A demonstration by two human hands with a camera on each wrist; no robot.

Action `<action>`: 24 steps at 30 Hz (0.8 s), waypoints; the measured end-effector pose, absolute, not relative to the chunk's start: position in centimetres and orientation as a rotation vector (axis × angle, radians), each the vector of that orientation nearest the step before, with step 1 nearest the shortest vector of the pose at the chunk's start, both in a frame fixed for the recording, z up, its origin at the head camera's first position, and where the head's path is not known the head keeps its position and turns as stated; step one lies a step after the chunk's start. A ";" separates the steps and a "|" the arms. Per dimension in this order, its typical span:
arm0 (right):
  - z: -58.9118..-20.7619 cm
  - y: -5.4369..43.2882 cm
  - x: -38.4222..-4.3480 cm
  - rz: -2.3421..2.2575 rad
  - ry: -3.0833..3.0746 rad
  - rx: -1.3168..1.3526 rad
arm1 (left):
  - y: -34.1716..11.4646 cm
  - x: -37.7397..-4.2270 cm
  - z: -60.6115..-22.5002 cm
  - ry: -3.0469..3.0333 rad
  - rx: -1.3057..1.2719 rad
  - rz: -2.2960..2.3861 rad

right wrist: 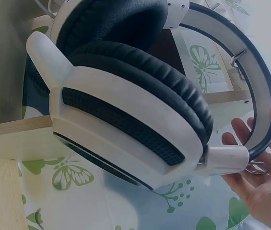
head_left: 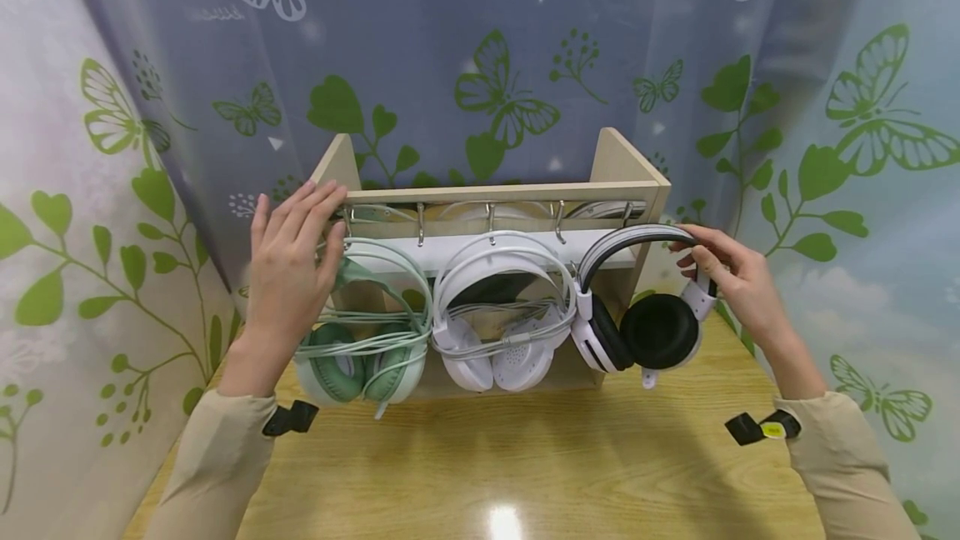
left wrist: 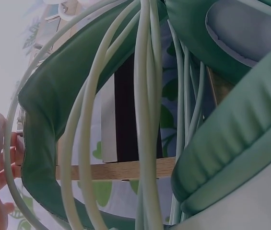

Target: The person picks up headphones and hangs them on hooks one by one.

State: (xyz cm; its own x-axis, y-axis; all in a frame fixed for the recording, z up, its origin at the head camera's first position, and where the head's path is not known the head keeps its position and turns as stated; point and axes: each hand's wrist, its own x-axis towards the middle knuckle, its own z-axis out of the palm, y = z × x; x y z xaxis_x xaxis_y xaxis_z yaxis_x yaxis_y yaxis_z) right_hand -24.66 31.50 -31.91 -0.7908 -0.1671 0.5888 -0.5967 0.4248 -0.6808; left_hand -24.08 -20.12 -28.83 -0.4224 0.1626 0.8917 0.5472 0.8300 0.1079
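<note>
A wooden rack (head_left: 652, 182) with a row of metal hooks (head_left: 559, 222) stands on the table. My left hand (head_left: 288, 273) rests at the rack's upper left corner, its fingers extended. Green-and-white headphones (head_left: 337, 369) hang just below that hand, their pale cord (left wrist: 146, 120) looped around them. White headphones (head_left: 522, 357) with a wrapped cord hang in the middle. On the right, my right hand (head_left: 738, 282) grips the headband of black-and-white headphones (right wrist: 121, 120), thumb on the outer side and fingers behind. Their headband surrounds a hook (right wrist: 237, 57) in the right wrist view; contact is unclear.
The yellow wood-grain table (head_left: 465, 457) extends in front of the rack. Behind and at both sides hangs a curtain (head_left: 420, 48) printed with butterflies and leaves. A black band with a small block sits on each wrist, by the beige sleeves (head_left: 840, 457).
</note>
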 end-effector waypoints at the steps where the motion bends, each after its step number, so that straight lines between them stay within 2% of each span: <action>1: -31.9 31.5 -24.6 1.329 -2.252 0.631 | -20.1 -24.1 -28.8 -1.994 -0.525 -0.473; 24: -33.2 32.4 -24.3 1.389 -2.229 0.559 | -21.0 -23.9 -28.8 -2.059 -0.576 -0.425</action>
